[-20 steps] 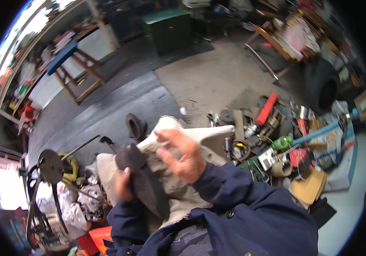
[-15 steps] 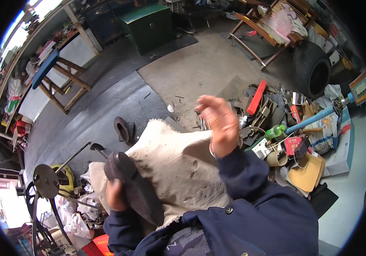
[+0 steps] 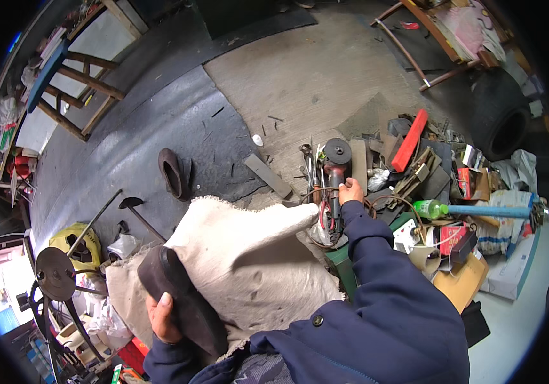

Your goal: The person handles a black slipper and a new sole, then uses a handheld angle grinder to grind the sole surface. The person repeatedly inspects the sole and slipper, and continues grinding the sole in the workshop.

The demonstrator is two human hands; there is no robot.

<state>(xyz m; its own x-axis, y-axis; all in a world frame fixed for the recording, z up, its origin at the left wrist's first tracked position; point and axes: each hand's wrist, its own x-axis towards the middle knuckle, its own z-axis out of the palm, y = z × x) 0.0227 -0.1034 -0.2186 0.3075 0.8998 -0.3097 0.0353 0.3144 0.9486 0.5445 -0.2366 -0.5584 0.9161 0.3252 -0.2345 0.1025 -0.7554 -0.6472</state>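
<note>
The left hand [image 3: 164, 319] is grasping a dark shoe [image 3: 188, 301], its thumb pressing on the near side, and is holding it at a slant over the lap. A pale, frayed cloth [image 3: 242, 246] is covering the lap and lying beneath the shoe. No tool is touching the shoe, and its sole is seemingly sitting whole and attached; whether its surface is needing more work, I cannot tell.

Farther out, the right hand [image 3: 351, 192] is reaching past the cloth's edge and touching the body of an angle grinder [image 3: 335, 171]; whether its fingers are closing fully around it, the view is not showing. The grinder's round disc is facing up, well apart from the shoe. The work is seemingly standing between steps: the shoe is already being held, while the grinder is resting among the tools, not yet being brought to it.

Around the grinder, a red bar [image 3: 409, 141] and a green bottle [image 3: 430, 208] are lying in the clutter. Beyond the cloth, a second shoe [image 3: 182, 182] is resting on the dark mat [image 3: 121, 153], with neither hand touching it. Farthest off, a blue-topped stool [image 3: 45, 77] is standing at the left and a wooden chair [image 3: 437, 35] at the right.
</note>
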